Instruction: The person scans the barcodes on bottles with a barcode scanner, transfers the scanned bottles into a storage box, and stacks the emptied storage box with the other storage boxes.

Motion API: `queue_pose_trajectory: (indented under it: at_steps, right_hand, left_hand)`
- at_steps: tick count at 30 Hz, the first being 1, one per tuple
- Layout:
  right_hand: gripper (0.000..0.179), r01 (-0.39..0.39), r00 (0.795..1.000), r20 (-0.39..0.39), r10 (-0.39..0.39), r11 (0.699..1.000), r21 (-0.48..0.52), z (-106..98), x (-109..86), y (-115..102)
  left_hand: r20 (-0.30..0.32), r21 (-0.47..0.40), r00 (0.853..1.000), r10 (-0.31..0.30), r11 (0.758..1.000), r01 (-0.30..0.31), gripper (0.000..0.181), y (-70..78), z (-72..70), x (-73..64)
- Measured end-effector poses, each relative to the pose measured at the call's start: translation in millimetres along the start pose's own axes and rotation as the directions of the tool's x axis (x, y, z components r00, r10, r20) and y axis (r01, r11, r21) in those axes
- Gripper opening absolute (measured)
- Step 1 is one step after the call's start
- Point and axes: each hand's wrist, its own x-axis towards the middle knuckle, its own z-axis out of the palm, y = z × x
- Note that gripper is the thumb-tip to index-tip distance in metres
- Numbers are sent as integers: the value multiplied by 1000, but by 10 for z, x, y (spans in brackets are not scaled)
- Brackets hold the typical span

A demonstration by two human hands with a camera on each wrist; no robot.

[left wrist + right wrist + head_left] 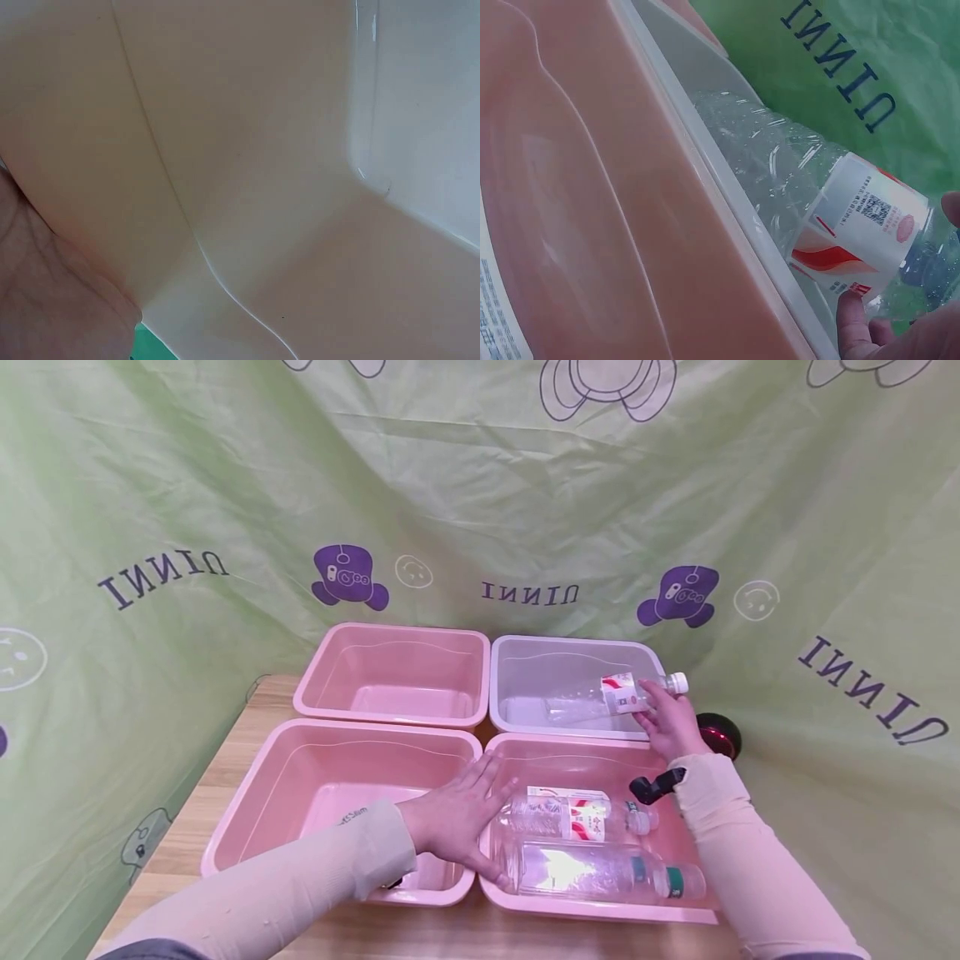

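Note:
My right hand (654, 708) grips a clear plastic bottle (615, 695) with a red and white label and a white cap. It holds the bottle on its side over the right rim of the white tub (517, 652). The right wrist view shows the bottle (855, 225) close up, a fingertip (851, 322) on the label. My left hand (468, 810) rests flat, fingers straight, on the rims between the two front pink tubs (247, 810) (600, 745). Two more clear bottles lie in the front right tub: a red-labelled one (570, 817) and a bigger green-labelled one (600, 870).
A fourth tub, pink (330, 652), stands at the back left on the wooden table (225, 743). A red and black round object (722, 733) lies right of the tubs. Green printed cloth (480, 485) hangs behind and at both sides. The left wrist view shows only a pink tub wall (262, 150).

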Motion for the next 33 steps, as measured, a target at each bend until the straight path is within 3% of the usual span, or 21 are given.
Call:
queue_pose_trajectory:
  at_steps: [5, 13, 15, 19, 21, 30, 33]
  right_hand:
    - [29, 8, 999, -36, -9, 1000, -27, 93, 35, 52]
    - [24, 20, 1000, 6, -20, 996, -88, 97, 46, 66]
    - [34, 20, 1000, 7, -19, 992, -128, 98, 61, 76]
    - [75, 8, 1000, 14, -6, 978, -208, 75, 77, 97]
    - [82, 6, 1000, 12, -3, 971, -239, 66, 78, 105]
    - [70, 39, 999, 16, -35, 955, -294, 73, 66, 131]
    - [52, 60, 998, 48, -47, 953, -298, 77, -3, 125]
  left_hand:
    - [-6, 3, 1000, 6, 1000, -6, 131, 5, 2, 1]
    - [0, -30, 1000, 3, 1000, -3, 130, -2, -16, 4]
    - [-2, -29, 1000, 2, 1000, -2, 130, -8, -11, 2]
    - [-5, -12, 1000, 4, 1000, -4, 130, -6, 1, 5]
    - [-3, -13, 1000, 3, 1000, -3, 130, -5, 5, 6]
    - [-11, -6, 1000, 1, 1000, -2, 129, 2, 5, 0]
    - [-10, -5, 1000, 1, 1000, -1, 130, 3, 2, 1]
